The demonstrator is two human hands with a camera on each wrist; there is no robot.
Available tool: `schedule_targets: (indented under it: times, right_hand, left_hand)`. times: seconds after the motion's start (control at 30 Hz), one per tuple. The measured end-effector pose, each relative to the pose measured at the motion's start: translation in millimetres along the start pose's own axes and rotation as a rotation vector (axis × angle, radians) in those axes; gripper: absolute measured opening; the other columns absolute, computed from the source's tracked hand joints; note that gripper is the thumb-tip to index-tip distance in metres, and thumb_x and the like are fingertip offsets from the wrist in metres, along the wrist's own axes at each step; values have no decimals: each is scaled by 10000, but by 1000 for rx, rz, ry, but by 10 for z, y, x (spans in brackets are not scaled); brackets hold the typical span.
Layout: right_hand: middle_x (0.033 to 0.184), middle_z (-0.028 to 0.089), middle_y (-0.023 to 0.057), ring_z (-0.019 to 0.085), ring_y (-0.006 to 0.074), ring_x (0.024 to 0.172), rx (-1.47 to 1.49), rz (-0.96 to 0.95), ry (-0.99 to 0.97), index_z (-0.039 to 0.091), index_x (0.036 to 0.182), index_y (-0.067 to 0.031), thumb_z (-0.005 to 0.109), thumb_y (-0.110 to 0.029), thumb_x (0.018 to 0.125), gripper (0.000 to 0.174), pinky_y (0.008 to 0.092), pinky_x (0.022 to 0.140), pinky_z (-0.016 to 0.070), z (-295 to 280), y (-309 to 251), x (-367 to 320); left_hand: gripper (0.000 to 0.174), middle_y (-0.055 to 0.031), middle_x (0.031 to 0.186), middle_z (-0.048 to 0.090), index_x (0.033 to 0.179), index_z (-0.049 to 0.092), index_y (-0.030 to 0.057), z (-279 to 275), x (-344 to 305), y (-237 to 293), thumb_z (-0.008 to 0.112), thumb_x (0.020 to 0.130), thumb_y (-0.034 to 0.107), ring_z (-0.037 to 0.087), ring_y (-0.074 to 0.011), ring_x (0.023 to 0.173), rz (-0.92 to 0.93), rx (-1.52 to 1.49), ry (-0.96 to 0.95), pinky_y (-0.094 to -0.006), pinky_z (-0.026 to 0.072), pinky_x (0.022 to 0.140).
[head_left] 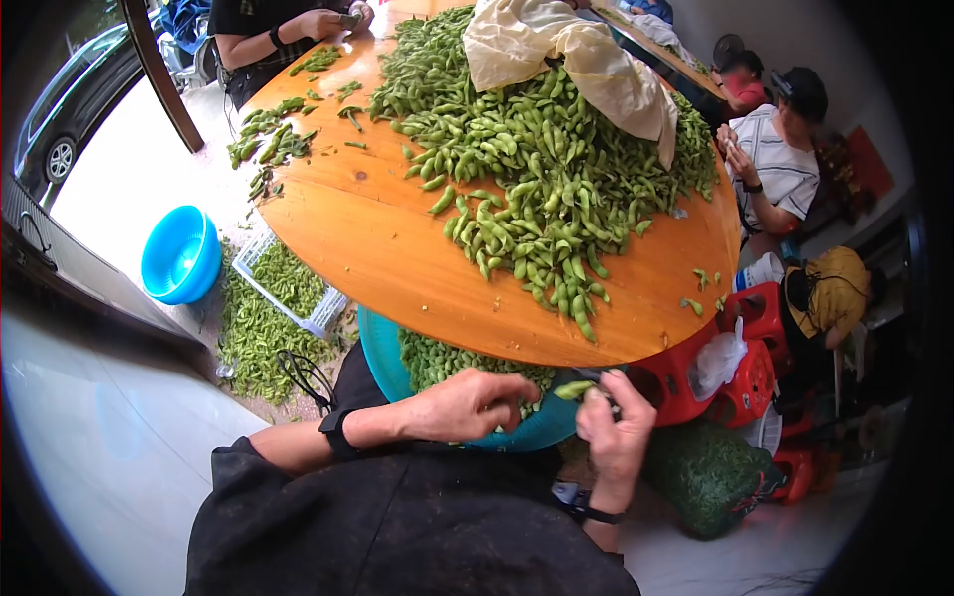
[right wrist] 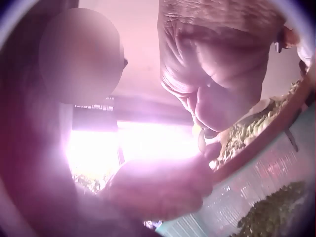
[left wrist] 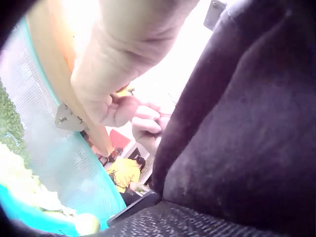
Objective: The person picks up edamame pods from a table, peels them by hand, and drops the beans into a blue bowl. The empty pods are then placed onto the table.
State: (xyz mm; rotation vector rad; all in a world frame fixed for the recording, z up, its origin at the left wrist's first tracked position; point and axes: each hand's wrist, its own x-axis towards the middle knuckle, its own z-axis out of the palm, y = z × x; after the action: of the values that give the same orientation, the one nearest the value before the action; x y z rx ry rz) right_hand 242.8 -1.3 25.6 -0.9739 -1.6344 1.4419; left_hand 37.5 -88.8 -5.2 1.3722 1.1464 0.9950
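My right hand (head_left: 618,425) pinches a green soybean pod (head_left: 573,389) at its fingertips, low in front of the table edge. Part of a small dark object (head_left: 593,374) shows beside the pod. To the left, my left hand (head_left: 472,405) hovers over a teal basket (head_left: 373,343) with its fingers loosely bent and nothing visible in them; in the head view its fingertips stop short of the pod. Small green pieces (head_left: 437,360) fill the basket below. In the right wrist view, the two hands meet closely around a pod (right wrist: 201,140).
A heap of soybean pods (head_left: 537,169) covers much of the wooden table (head_left: 348,238), with a cream cloth (head_left: 576,55) on it. Left on the floor are a blue basin (head_left: 181,255), a white crate (head_left: 323,310) and more pods. Red stools (head_left: 745,382) and a green sack (head_left: 708,477) stand right. Other people surround the table.
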Motion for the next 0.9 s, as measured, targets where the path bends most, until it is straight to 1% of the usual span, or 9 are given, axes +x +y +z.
schedule_targets:
  times: [0.07,0.13,0.23,0.4,0.47,0.5,0.53,0.8,0.9]
  right_hand:
    - [663,477,20,488,68,496,-376,-135,-231,611,938,80,569,49,858,95,229,438,350,-541,-40,8]
    - [653,523,43,514,78,498,-663,-83,-346,625,950,85,588,37,819,145,254,438,369,-950,-121,-103]
    - [691,587,79,538,93,504,-890,-87,-148,626,985,89,588,18,822,182,280,461,401,-1275,2,-198]
    - [696,579,62,522,84,515,-792,-171,-45,625,983,75,583,37,841,153,269,473,398,-1084,150,-93]
    - [767,612,173,604,267,610,-750,-129,-42,635,1008,64,611,39,809,203,339,589,472,-885,93,-44]
    - [754,603,160,591,223,571,-672,-112,-46,630,998,72,608,49,817,183,320,557,462,-758,36,-16]
    - [677,537,28,494,65,514,-602,-239,-49,620,988,74,577,36,879,123,244,462,377,-671,128,31]
    - [703,488,-26,412,31,542,409,254,-317,569,1242,91,539,-9,970,291,204,455,323,238,79,256]
    - [729,484,-26,394,31,549,513,285,-317,567,1255,84,528,-10,980,293,200,459,306,303,71,256]
  left_hand:
    - [262,-93,847,700,1141,632,12,-108,41,39,514,907,19,676,-202,798,-48,161,-126,-355,525,704]
    - [190,-128,858,689,1076,655,11,-183,131,-48,608,893,39,680,-284,823,358,316,-34,-384,530,704]
    - [225,-138,899,587,1060,641,24,-369,413,155,635,835,22,633,-341,816,397,680,234,-433,526,692]
    - [293,-130,994,524,1067,619,46,-552,782,131,636,775,34,589,-330,912,290,1063,238,-418,530,711]
    - [282,-128,1039,503,1035,616,46,-526,816,66,629,754,30,565,-323,960,356,1143,263,-419,528,724]
    - [282,-128,1039,503,1035,616,46,-505,804,68,629,754,30,565,-323,960,358,1146,258,-419,528,724]
    - [262,-125,1015,533,1031,614,43,-487,774,74,643,770,33,587,-297,924,414,1051,333,-398,531,715]
    - [153,-3,826,652,970,612,21,-215,348,95,731,875,40,610,-60,727,169,-179,276,-240,504,611]
    - [122,11,839,636,950,619,11,-185,227,76,719,890,46,604,-51,739,165,-118,352,-228,505,628]
